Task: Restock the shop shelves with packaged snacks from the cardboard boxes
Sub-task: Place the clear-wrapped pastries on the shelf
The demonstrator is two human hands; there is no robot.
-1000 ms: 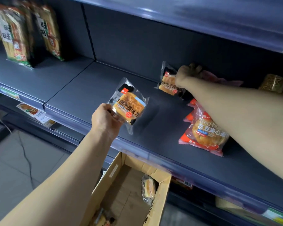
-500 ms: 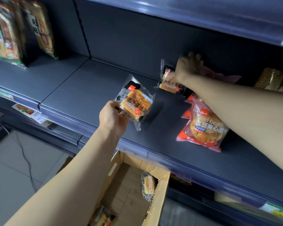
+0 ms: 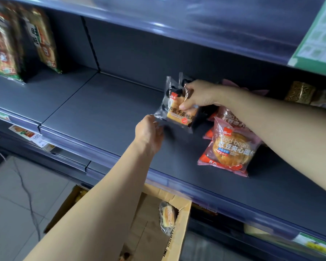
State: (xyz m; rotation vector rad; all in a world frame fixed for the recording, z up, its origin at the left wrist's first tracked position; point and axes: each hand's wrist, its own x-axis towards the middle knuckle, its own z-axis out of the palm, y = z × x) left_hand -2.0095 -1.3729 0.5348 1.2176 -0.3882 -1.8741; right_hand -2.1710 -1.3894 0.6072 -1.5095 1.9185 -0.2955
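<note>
The toast packet (image 3: 177, 113) has crossed the shelf (image 3: 102, 113) to centre frame, where the right grip (image 3: 199, 95) now pinches it, thumb across its face. It looks like a handover, with shelving close. The left grip (image 3: 149, 132) touches the wrapper's lower-left corner; I cannot tell whether it pinches.

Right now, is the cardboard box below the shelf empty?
No, a clear-wrapped snack leans against the inner right wall of the cardboard box.
</note>
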